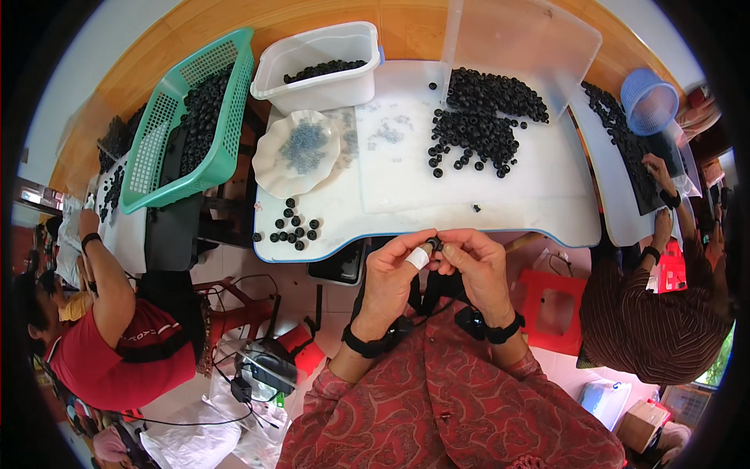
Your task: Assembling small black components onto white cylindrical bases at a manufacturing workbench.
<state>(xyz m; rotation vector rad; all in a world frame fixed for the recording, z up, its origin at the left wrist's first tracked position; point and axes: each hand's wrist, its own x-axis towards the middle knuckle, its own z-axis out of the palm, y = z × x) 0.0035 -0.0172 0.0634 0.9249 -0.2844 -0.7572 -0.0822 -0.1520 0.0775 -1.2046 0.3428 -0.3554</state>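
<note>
Just off the table's front edge, my left hand (387, 272) and my right hand (483, 273) meet fingertip to fingertip. Pinched between them is a small round black part (436, 245), mostly covered by the fingers. White tape (419, 258) wraps my left thumb. On the white table (414, 187), a single black part (476, 208) lies a little beyond my hands. A large heap of such black parts (473, 141) spreads farther back, and a smaller group (295, 234) sits at the front left.
Tiny translucent pieces fill a wavy-edged cream plate (266, 168). Behind it stand a white tub (312, 94) and a green basket (226, 156), both with black parts. A clear plastic bin (523, 39) backs the heap. Co-workers sit left and right; a red stool (531, 313) is at right.
</note>
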